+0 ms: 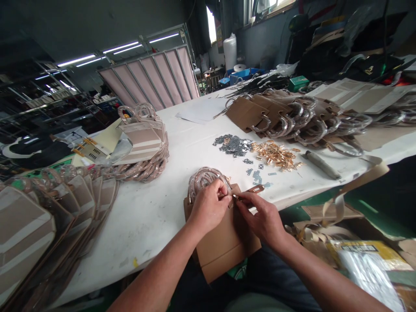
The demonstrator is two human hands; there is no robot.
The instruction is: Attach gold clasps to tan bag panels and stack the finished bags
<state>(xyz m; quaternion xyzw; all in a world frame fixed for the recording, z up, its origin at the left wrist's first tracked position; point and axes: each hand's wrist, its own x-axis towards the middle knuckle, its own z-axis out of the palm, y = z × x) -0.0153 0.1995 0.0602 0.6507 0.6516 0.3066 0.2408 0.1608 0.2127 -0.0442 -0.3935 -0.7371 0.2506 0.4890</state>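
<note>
A brown bag panel (225, 245) with plastic-wrapped handles (206, 177) leans against the table edge above my lap. My left hand (211, 206) lies over its top edge, thumb and forefinger pinched together; what is between them is hidden. Close by on the right, my right hand (262, 216) pinches a small shiny metal fitting (235, 197) at the same edge. A strap tab with a gold oval ring (258, 189) sticks out just above the right fingers. Past the hands lie a pile of gold fittings (276, 155) and a heap of grey metal plates (234, 145).
Stacked bag panels (143, 138) with wrapped handles stand on the left of the white table (152, 221). More brown bags (286, 115) are piled at the back right. A grey rod-like object (323, 164) lies near the right edge, beside a hanging beige strap (339, 206).
</note>
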